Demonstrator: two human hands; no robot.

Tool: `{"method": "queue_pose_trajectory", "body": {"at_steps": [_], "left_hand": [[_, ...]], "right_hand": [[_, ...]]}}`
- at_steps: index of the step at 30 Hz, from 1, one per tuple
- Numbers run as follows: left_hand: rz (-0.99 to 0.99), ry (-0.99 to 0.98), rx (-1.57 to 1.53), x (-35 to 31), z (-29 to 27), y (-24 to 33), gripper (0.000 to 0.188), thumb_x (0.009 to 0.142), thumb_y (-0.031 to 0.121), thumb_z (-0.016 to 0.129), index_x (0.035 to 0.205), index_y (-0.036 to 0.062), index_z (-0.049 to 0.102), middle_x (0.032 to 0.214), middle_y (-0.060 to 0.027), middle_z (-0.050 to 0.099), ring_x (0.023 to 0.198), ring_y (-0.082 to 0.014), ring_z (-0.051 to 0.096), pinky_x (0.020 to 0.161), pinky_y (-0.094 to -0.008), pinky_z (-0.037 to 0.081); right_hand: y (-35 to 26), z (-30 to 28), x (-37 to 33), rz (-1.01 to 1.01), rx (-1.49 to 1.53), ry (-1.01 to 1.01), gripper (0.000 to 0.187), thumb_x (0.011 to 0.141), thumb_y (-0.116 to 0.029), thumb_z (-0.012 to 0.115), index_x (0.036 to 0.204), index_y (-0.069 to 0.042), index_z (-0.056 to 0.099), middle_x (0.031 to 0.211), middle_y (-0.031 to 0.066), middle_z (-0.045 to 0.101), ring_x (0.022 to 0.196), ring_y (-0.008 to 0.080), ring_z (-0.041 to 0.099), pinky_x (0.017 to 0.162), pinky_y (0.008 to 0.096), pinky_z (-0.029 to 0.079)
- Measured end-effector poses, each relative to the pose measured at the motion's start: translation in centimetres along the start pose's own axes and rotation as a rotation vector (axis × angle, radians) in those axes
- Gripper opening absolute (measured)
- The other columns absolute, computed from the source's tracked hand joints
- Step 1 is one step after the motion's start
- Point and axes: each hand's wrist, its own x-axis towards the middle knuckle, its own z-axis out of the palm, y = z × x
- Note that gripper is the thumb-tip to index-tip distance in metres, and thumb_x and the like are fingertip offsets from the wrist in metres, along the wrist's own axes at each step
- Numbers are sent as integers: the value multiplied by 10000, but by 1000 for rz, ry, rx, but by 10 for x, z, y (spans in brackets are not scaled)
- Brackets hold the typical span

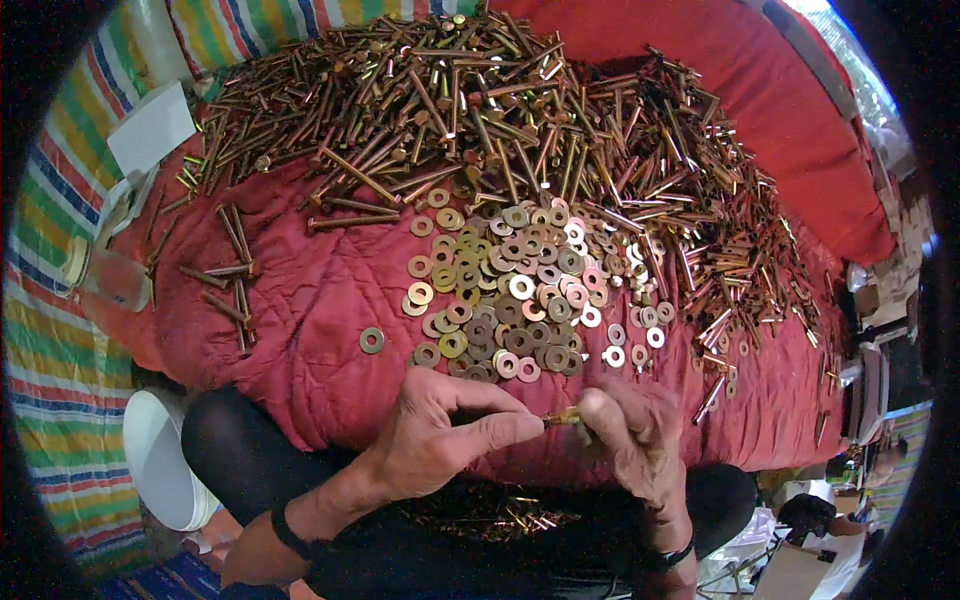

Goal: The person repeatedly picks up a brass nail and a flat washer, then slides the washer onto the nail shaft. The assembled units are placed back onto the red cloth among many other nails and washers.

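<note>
My left hand (pixel 440 430) and my right hand (pixel 635 430) meet over the near edge of a red quilted cloth (pixel 310 340). Between their fingertips they pinch one short brass-coloured bolt (pixel 563 416), held level. Just beyond the hands lies a heap of flat washers (pixel 510 295). Farther back spreads a large pile of long brass-coloured bolts (pixel 480 110). A single washer (pixel 372 340) lies apart to the left. In my lap, below the hands, sit several finished-looking bolts (pixel 500 515).
A few loose bolts (pixel 230 275) lie at the left of the cloth. A white bowl (pixel 160 460) stands by my left knee on a striped mat (pixel 50 350). A white paper (pixel 150 125) and a plastic bottle (pixel 105 275) rest at the left edge. Cluttered items sit at the right.
</note>
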Motion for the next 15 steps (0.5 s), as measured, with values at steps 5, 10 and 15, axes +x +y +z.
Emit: {"method": "queue_pose_trajectory", "body": {"at_steps": [5,10,15], "left_hand": [[-56,-1,-41,1,-3,2,162,941,115,763,1011,-26,803,883,-60,788,816,-70,681,745,-249,537],[-93,-21,-44,1,-4,4,160,940,116,767,1004,-25,805,882,-54,787,812,-65,675,738,-247,534],[-76,-29,-68,2,-4,1,168,937,123,771,1006,-26,805,861,-38,780,781,-53,656,706,-237,519]], "right_hand": [[-5,-4,8,-49,108,42,266,821,-145,852,1021,-15,736,869,63,715,736,183,680,629,311,506],[-4,1,8,-285,-71,68,343,748,-108,890,1053,-20,760,859,66,725,751,168,698,640,299,522],[-1,0,6,-175,-26,29,261,858,-164,838,1092,-96,745,1010,55,756,816,236,723,675,310,570]]}}
